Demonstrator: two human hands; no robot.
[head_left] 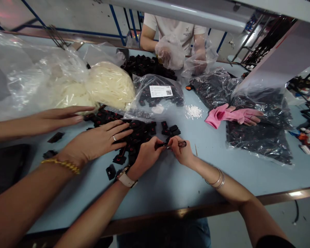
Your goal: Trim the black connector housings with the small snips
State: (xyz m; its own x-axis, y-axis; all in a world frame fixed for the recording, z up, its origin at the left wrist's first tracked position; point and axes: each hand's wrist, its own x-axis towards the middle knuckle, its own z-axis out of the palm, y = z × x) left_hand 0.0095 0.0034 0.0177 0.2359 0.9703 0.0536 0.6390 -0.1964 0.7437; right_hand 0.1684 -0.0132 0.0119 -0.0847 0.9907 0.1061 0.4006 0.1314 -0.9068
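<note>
My left hand (149, 151), with a watch on its wrist, pinches a small black plastic part mostly hidden by the fingers. My right hand (180, 148), below two thin bracelets, grips a dark pen (182, 144) whose tip meets the part. Both hands are close together just above the table. Beside them, a heap of black plastic connector housings (134, 134), some with red inserts, spreads to the left. Several loose black housings (173, 130) lie just beyond my fingers.
A co-worker's two hands (99, 139) reach in from the left over the heap. Beyond are a labelled clear bag (157, 91), a bag of cream-coloured pieces (111, 84) and small white pieces (193, 112). Pink gloves (232, 115) rest on bagged black parts (258, 137). Another person (175, 31) sits opposite.
</note>
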